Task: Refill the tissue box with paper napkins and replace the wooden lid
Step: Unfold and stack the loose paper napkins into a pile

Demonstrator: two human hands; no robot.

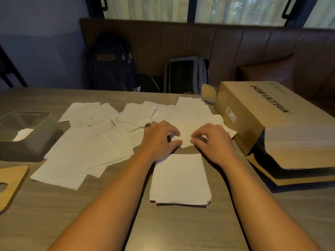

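Observation:
Several white paper napkins (85, 149) lie scattered across the middle of the table. My left hand (159, 137) and my right hand (212, 140) both pinch the near edge of one napkin (184, 134) at the table's centre. Just in front of my hands sits a neat stack of folded napkins (180, 180). The grey tissue box (27, 142) stands open at the far left with a single napkin inside. Its wooden lid (10, 180) lies flat at the left edge, partly cut off by the frame.
A large cardboard box (257, 113) lies on its side at the right, over flat cardboard sheets (293, 176). Beyond the table's far edge, two backpacks (186, 75) rest on a brown bench.

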